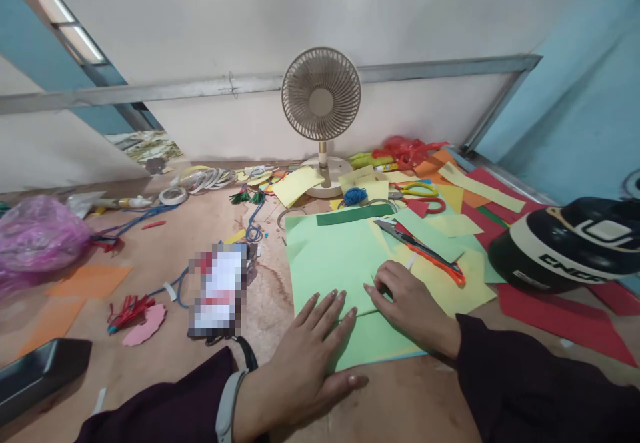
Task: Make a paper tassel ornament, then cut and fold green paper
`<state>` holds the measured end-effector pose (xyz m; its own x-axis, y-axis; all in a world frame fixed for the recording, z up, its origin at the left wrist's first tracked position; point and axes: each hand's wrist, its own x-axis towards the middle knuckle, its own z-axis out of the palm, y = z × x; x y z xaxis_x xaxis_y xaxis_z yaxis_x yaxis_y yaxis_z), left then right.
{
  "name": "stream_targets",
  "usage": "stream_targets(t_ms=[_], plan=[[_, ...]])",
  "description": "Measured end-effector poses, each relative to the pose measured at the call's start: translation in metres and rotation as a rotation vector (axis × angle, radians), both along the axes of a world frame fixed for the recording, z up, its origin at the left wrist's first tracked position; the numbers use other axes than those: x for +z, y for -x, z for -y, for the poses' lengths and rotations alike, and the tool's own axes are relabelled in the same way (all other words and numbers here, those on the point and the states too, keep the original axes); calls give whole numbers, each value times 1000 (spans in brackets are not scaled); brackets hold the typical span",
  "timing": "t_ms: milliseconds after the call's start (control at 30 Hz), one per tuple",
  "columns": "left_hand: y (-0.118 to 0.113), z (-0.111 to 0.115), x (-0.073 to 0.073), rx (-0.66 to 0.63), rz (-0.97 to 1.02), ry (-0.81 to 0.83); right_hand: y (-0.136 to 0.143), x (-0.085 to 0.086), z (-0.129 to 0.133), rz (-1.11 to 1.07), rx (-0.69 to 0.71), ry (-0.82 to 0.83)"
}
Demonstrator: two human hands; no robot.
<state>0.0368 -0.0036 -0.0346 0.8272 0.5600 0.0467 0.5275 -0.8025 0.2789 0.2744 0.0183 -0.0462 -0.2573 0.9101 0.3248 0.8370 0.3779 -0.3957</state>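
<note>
Light green paper sheets [335, 250] lie in front of me on the table. My left hand [313, 350] rests flat with its fingers spread over the lower left part of the green paper. At the paper's right side, my right hand [407, 300] is curled, thumb and index finger pinched together low over the sheet. A thin, dark, needle-like tip shows just above that pinch, too small to name. An orange utility knife [425, 250] lies on the papers beyond my right hand. A dark green strip [355, 215] sits along the sheet's top edge.
A fan [321, 100] stands at the back. Red-handled scissors [423, 204] and blue yarn [355, 196] lie before it. A black helmet-like object [565, 246] is at the right, above red paper [565, 316]. Pink plastic [43, 236] and a blurred item [219, 290] are left.
</note>
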Motion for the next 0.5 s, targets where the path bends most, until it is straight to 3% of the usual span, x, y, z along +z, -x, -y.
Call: stream_targets(t_ms=[500], plan=[[-1,3,3,15,-80,-27,-1,-2,-1,53,-22,-85]])
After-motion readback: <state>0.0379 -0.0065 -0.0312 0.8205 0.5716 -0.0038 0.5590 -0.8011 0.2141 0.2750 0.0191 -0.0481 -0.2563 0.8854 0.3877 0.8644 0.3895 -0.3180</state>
